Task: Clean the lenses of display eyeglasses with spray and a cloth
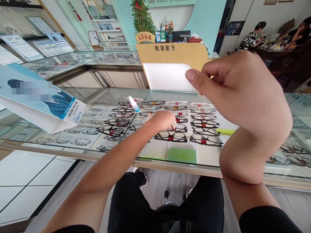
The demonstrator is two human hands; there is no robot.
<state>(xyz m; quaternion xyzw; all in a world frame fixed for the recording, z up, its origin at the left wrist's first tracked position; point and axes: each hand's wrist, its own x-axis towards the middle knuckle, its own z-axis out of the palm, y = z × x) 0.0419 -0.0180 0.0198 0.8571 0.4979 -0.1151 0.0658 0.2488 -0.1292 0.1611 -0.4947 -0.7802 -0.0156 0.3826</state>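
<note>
My left hand (163, 119) is closed around a crumpled pale cloth (174, 125) low over the glass counter (136, 157), above the rows of eyeglasses. Edges of the cloth stick out on both sides of the fist. Raised much closer to the camera, my right hand (245, 87) has its fingers curled in and its thumb stretched to the left; whatever it may hold is hidden. A small white spray bottle (134, 104) with a blue label stands beyond my left hand. Several dark-framed eyeglasses (171, 136) with red tags are in rows under the glass.
A folded blue-and-white sign (46, 97) stands at the counter's left. A green pad (182, 155) lies near the front edge. Behind is a wooden cashier desk (170, 53) with a plant (143, 21). Two people sit at a table at the far right.
</note>
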